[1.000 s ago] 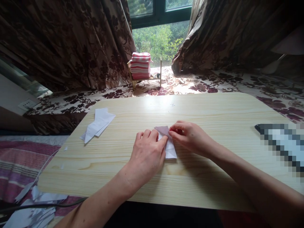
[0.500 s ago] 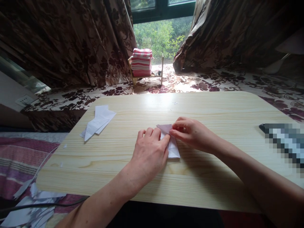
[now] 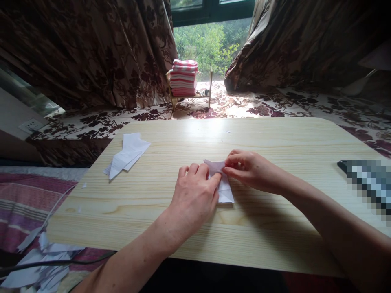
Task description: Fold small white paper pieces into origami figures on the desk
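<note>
A small piece of white paper (image 3: 226,193) lies folded on the wooden table, its upper edge turned up. My left hand (image 3: 193,190) covers its left side, fingers bent and thumb pressed onto the paper near the fold. Between thumb and fingers, my right hand (image 3: 251,170) pinches the upper right corner. The left fingertips are partly hidden behind the knuckles and the paper.
Several white paper pieces (image 3: 130,152) overlap on the table (image 3: 275,142) at left. A pixelated dark-edged device (image 3: 342,165) lies at right. Paper scraps (image 3: 45,264) and a black cable (image 3: 82,261) are lower left. Folded striped cloths (image 3: 183,79) sit on a small rack beyond.
The view has shifted slightly. Both hands keep nearly the same hold on the paper; its turned-up edge looks a little more curved.
</note>
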`<state>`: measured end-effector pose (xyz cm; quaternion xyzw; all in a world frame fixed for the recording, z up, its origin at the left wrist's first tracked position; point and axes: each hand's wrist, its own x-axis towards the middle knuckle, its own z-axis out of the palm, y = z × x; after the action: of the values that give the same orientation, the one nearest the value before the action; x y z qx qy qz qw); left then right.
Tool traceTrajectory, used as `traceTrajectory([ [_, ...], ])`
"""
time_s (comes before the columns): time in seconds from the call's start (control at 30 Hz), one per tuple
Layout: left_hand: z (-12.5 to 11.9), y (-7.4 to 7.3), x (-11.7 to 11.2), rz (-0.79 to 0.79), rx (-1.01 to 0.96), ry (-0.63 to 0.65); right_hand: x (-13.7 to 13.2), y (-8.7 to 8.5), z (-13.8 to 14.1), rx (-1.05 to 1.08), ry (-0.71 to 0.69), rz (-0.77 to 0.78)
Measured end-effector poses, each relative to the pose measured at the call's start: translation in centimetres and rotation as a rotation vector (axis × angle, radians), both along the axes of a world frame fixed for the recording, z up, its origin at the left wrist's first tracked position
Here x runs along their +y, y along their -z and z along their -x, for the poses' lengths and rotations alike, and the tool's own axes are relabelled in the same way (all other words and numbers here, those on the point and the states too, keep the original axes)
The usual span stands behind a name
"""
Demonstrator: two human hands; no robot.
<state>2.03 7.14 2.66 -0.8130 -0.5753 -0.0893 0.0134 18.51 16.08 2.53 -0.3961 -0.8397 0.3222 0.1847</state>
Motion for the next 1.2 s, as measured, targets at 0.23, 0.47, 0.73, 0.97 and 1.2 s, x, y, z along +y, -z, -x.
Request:
traceTrajectory([
  [0.23, 0.09, 0.02, 0.08, 0.006, -0.012, -0.01, -0.1, -0.01, -0.16, -0.026, -0.035, 0.016],
  [0.47, 0.09, 0.26, 0.12, -0.013, -0.014, -0.009, -0.18, -0.17, -0.25, -0.072, -0.059, -0.008],
  [0.73, -0.02, 0.11, 0.19, 0.004, -0.032, -0.042, -0.41, -0.24, -0.09, -0.112, -0.04, -0.074],
  [0.97, 0.03, 0.22, 0.05, -0.02, -0.046, -0.032, -0.33, -0.22, -0.17, -0.108, -0.052, -0.083],
  [1.2, 0.1, 0.47, 0.04, -0.048, -0.052, -0.022, -0.32, -0.25, -0.25, -0.075, -0.058, -0.055],
])
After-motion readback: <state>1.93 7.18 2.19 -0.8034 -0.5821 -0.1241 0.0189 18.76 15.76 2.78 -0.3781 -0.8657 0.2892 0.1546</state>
